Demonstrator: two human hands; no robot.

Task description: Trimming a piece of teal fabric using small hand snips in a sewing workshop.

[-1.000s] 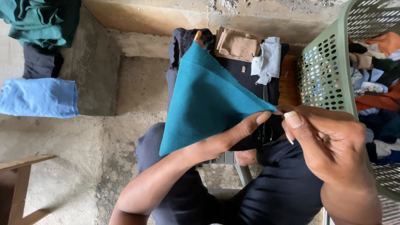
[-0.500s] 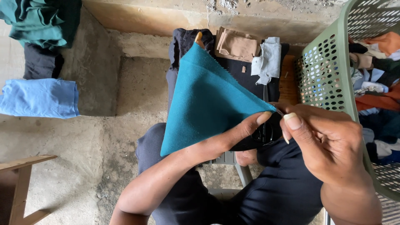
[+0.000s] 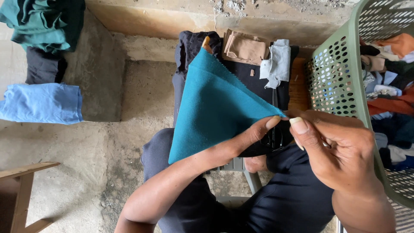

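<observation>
Far left, up on a concrete ledge, I've got a rumpled dark green cloth pile (image 3: 41, 21), a black folded piece (image 3: 43, 67) under it, and a light blue folded cloth (image 3: 41, 102) below that. A bit of pale wooden frame (image 3: 26, 190) pokes in at the bottom left corner.

Moving to the middle: the teal triangular piece of woven fabric (image 3: 215, 108) is held up in the air over my lap, above a small bench (image 3: 298, 84) draped in black cloth. Its long edge runs from the lower left corner up to a point near the top, and the third corner points right, straight into both hands. My left hand (image 3: 254, 138) comes up from below, with the thumb pressed on that right corner. My right hand (image 3: 336, 151) meets it from the right, thumb and fingers pinched together on the same tip. So both grips are closed on one corner, almost touching, and the rest of the cloth hangs off to the left of them.

Behind it on the bench sit folded tan fabric pieces (image 3: 243, 46) and a pale grey-blue scrap (image 3: 278, 62). Dark scissors (image 3: 272, 137) peek out just under the pinched corner.

Far right, a green perforated plastic laundry basket (image 3: 334, 82) is full of mixed clothes.
</observation>
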